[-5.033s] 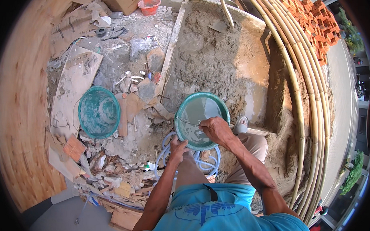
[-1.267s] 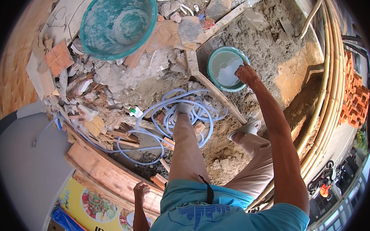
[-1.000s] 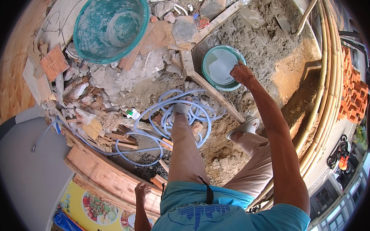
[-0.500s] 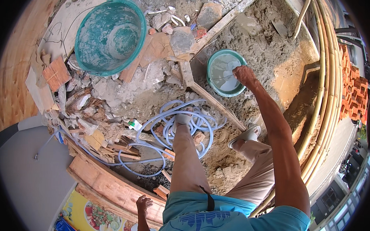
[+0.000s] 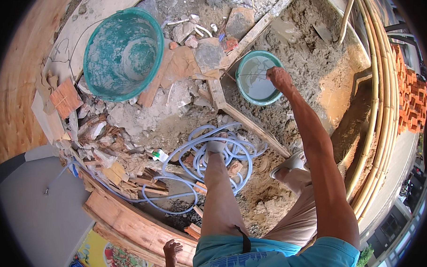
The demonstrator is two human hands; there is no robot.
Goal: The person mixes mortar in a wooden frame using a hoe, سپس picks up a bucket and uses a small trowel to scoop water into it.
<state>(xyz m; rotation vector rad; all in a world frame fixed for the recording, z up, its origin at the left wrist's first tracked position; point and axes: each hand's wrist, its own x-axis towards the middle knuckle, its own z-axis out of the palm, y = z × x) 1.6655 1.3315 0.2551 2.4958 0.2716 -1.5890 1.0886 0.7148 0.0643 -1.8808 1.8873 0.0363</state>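
A small green bucket (image 5: 252, 88) of grey, cloudy water stands in the framed bed of wet mortar (image 5: 300, 61). My right hand (image 5: 279, 79) is closed on its thin handle at the right of the rim, my arm stretched forward. Down at the bottom, my left hand (image 5: 172, 249) hangs beside a rough timber board (image 5: 130, 222), its fingers apart and holding nothing. My feet in grey sandals straddle coiled pale-blue hose (image 5: 241, 155), the left one on the coils. A larger, plaster-smeared green tub (image 5: 122, 41) is at the upper left.
Rubble and broken boards (image 5: 129, 116) cover the middle left. Wooden formwork (image 5: 256, 123) edges the mortar, where a flat tool blade (image 5: 323, 33) lies. Bamboo poles (image 5: 371, 115) run along the right, with stacked red bricks (image 5: 410, 93) beyond. A plywood sheet (image 5: 22, 94) is at the far left.
Five seconds ago both hands were at the bucket; my left has let go and moved down. The bucket now sits farther inside the mortar frame. Lately my right hand has shifted only slightly.
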